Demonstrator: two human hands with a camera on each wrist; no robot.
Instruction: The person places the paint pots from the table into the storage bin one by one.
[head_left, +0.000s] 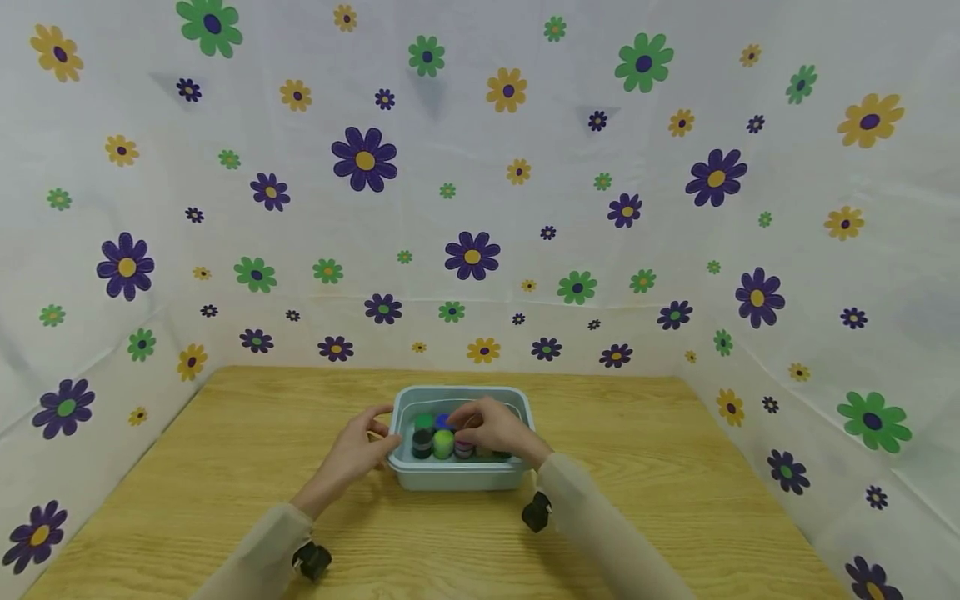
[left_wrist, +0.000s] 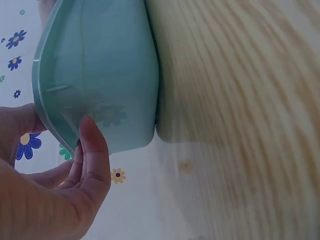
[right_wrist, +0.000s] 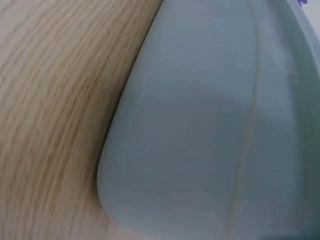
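A pale blue-green plastic bin (head_left: pixel 461 479) sits on the table with several small jars inside. Among them show a dark jar (head_left: pixel 422 444), a lime-green jar (head_left: pixel 443 445), a green-topped one (head_left: pixel 424 422), a blue-topped one (head_left: pixel 442 422) and a purplish one (head_left: pixel 464 450). My left hand (head_left: pixel 365 443) touches the bin's left rim, thumb near the front corner; the left wrist view shows its fingers against the outer wall. My right hand (head_left: pixel 491 428) reaches over the jars with bent fingers. Whether they pinch a jar is hidden. The right wrist view shows only the bin's wall (right_wrist: pixel 185 125) and table.
The wooden table (head_left: pixel 300 400) extends around the bin on all sides. A white flower-printed sheet (head_left: pixel 420 208) hangs behind and along both sides. Each wrist carries a small black device, one on the left (head_left: pixel 312 560) and one on the right (head_left: pixel 536 512).
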